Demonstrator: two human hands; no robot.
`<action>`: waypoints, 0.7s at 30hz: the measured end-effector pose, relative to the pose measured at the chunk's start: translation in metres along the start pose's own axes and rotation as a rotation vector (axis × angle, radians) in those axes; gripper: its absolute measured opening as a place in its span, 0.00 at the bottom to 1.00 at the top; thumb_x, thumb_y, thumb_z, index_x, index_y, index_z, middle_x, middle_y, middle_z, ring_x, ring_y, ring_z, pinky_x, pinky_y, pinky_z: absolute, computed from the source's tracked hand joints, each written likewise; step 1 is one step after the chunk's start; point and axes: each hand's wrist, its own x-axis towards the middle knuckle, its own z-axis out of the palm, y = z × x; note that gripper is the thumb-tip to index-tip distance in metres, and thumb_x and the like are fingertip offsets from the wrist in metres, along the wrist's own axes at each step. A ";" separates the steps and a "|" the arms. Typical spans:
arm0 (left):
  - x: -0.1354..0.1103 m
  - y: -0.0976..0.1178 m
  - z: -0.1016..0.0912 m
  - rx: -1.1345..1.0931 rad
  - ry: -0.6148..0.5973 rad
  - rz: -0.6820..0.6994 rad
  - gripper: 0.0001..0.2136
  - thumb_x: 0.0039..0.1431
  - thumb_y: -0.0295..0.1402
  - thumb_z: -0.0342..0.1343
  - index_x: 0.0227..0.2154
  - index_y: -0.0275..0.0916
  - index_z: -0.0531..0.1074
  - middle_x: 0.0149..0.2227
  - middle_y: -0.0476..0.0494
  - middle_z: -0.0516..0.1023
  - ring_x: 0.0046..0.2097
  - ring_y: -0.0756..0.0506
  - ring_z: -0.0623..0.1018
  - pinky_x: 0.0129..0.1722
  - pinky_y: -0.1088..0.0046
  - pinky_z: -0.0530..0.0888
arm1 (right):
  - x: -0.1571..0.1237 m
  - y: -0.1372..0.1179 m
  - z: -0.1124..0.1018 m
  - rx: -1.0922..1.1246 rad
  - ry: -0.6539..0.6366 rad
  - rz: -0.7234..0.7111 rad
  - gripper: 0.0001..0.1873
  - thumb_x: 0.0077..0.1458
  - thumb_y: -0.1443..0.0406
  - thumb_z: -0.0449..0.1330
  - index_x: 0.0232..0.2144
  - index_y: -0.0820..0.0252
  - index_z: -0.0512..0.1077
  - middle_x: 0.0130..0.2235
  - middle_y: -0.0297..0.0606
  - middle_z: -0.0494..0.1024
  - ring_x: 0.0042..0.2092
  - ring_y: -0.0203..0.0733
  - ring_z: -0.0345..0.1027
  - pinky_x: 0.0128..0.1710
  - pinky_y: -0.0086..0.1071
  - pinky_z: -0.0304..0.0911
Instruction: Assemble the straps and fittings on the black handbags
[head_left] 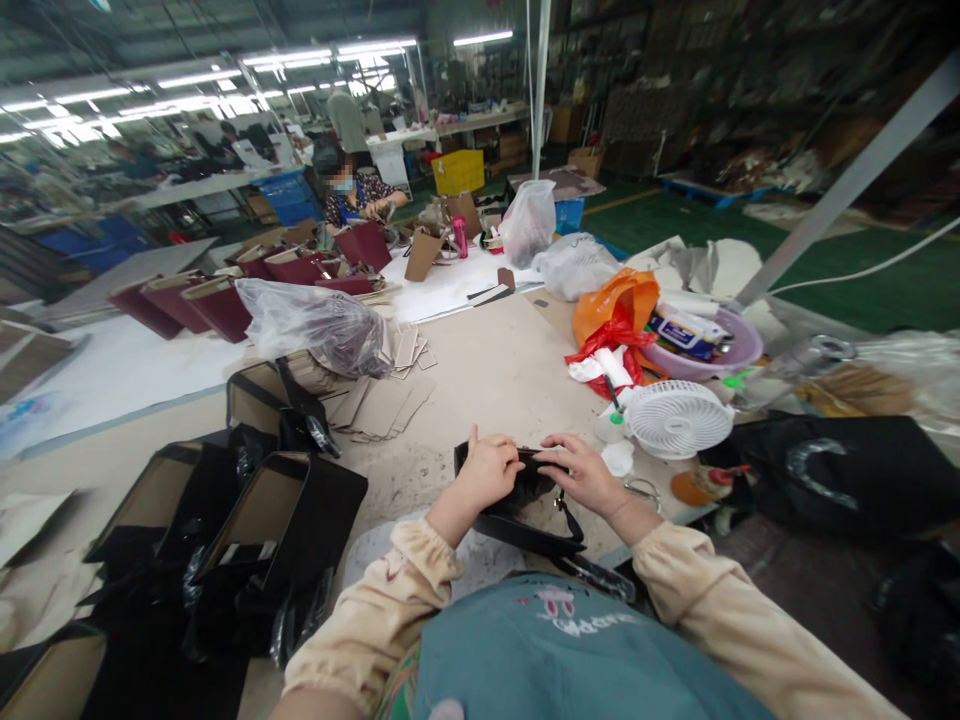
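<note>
A small black bag piece (525, 505) lies on the worktable (487, 370) right in front of me. My left hand (489, 470) is closed over its upper left rim, thumb raised. My right hand (585, 472) pinches the upper right rim, fingers curled onto the black material. A black strap hangs from the piece toward my teal apron (570, 650). Both sleeves are cream coloured.
Black open boxes (277, 510) stack at my left. Cardboard pieces (375, 400) and a clear plastic bag (315, 325) lie behind them. A white fan (679, 418), a purple basin (720, 350) and orange and red bags (619, 310) sit right. Another person (352, 195) works at the far end among maroon boxes (217, 305).
</note>
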 end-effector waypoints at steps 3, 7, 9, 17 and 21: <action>0.000 0.003 -0.002 0.009 0.002 -0.016 0.02 0.54 0.32 0.56 0.28 0.41 0.71 0.37 0.49 0.75 0.43 0.47 0.72 0.59 0.46 0.39 | 0.002 -0.001 0.003 -0.045 -0.010 -0.004 0.07 0.54 0.64 0.56 0.35 0.54 0.74 0.40 0.40 0.71 0.43 0.42 0.65 0.43 0.39 0.65; 0.000 0.006 -0.003 0.042 0.003 -0.009 0.11 0.51 0.38 0.58 0.38 0.45 0.71 0.40 0.50 0.74 0.45 0.45 0.71 0.59 0.46 0.42 | 0.004 -0.002 0.004 -0.017 -0.032 0.023 0.05 0.54 0.65 0.56 0.32 0.56 0.72 0.37 0.40 0.71 0.41 0.40 0.66 0.41 0.36 0.65; 0.001 0.006 -0.002 0.063 -0.018 0.014 0.12 0.51 0.40 0.59 0.39 0.47 0.72 0.43 0.50 0.73 0.47 0.44 0.70 0.58 0.45 0.41 | 0.004 -0.003 0.004 0.009 -0.028 0.031 0.05 0.54 0.66 0.56 0.30 0.56 0.72 0.38 0.39 0.71 0.40 0.40 0.66 0.41 0.35 0.66; 0.009 0.003 0.002 0.168 -0.106 0.061 0.06 0.50 0.39 0.59 0.31 0.48 0.76 0.43 0.50 0.73 0.47 0.43 0.69 0.57 0.41 0.41 | 0.005 -0.001 -0.001 -0.035 -0.107 -0.006 0.06 0.55 0.65 0.55 0.31 0.57 0.73 0.38 0.40 0.71 0.41 0.40 0.67 0.40 0.35 0.66; 0.009 0.001 0.003 0.188 -0.105 0.069 0.06 0.52 0.39 0.58 0.28 0.44 0.76 0.41 0.48 0.74 0.46 0.43 0.69 0.57 0.42 0.42 | 0.003 -0.002 -0.009 -0.130 -0.156 -0.065 0.08 0.55 0.63 0.56 0.37 0.55 0.73 0.40 0.41 0.72 0.43 0.43 0.65 0.42 0.39 0.65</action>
